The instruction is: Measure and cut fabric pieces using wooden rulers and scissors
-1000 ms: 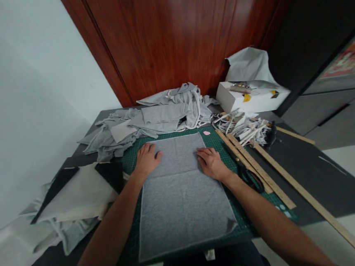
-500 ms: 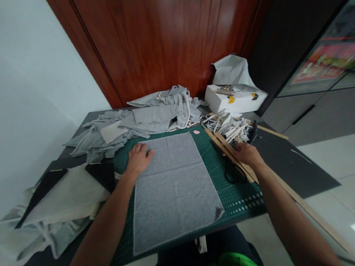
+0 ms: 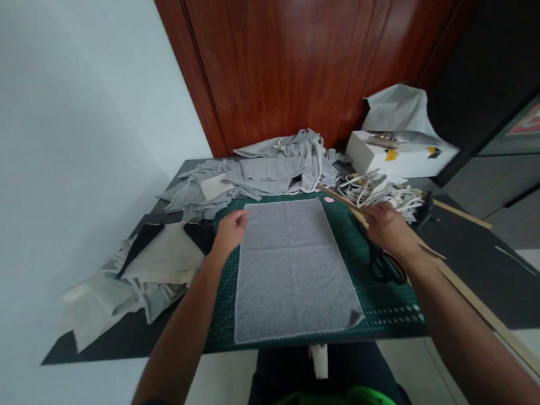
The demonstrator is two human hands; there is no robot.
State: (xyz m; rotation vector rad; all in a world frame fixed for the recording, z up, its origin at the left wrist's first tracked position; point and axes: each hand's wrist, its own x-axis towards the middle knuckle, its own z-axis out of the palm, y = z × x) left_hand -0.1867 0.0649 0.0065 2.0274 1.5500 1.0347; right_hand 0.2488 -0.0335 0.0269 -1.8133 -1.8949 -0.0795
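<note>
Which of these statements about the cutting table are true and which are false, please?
1. The left hand rests on the left edge of the grey fabric. True.
2. The right hand lies flat on the fabric. False: it is on the wooden rulers, off the fabric.
3. The scissors lie on the green cutting mat. True.
4. The white box stands on the mat. False: it stands behind the mat, by the door.

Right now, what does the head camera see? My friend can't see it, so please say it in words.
A person's left hand rests on the edge of a grey cloth spread flat on a green cutting mat, while the right hand grips a wooden ruler beside black scissors. Grey fabric scraps are piled behind.
</note>
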